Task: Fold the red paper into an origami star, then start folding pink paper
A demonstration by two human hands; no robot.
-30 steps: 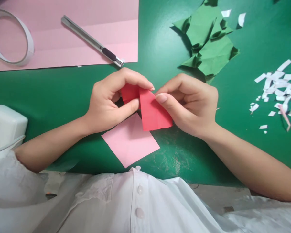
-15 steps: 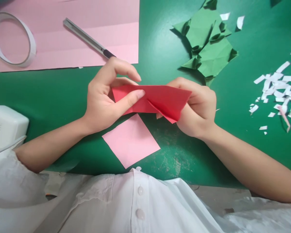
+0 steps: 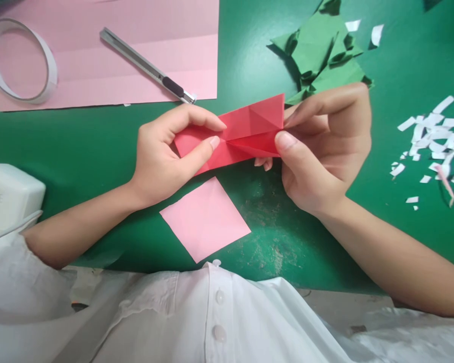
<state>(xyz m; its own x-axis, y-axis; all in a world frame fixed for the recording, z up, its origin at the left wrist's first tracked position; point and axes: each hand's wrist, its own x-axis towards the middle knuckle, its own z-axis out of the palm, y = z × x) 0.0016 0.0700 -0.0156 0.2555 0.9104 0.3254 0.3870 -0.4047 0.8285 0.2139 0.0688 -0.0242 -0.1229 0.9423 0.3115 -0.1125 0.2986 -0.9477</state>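
Observation:
A folded strip of red paper (image 3: 251, 121) is held between my two hands over the green table. My left hand (image 3: 174, 151) pinches its left part, thumb on the front and index finger along the top edge. My right hand (image 3: 321, 151) grips the right end, its thumb at the lower right corner; some fingertips show below the strip. A layer on the right half stands slightly apart, showing a crease and a darker pocket. Just below the strip, a pink paper square (image 3: 206, 222) lies flat on the table.
A large pink sheet (image 3: 189, 55) at the upper left bears a tape roll (image 3: 49, 75) and a box cutter (image 3: 144, 63). Green folded papers (image 3: 314, 50) lie beyond my right hand. White paper scraps (image 3: 435, 133) are at the right, a white box (image 3: 13, 196) at the left.
My right hand has moved right and up and changed its grip. The strip's right end is raised, and its flap now lies more upright. My left hand has barely moved; the cutter's end is uncovered.

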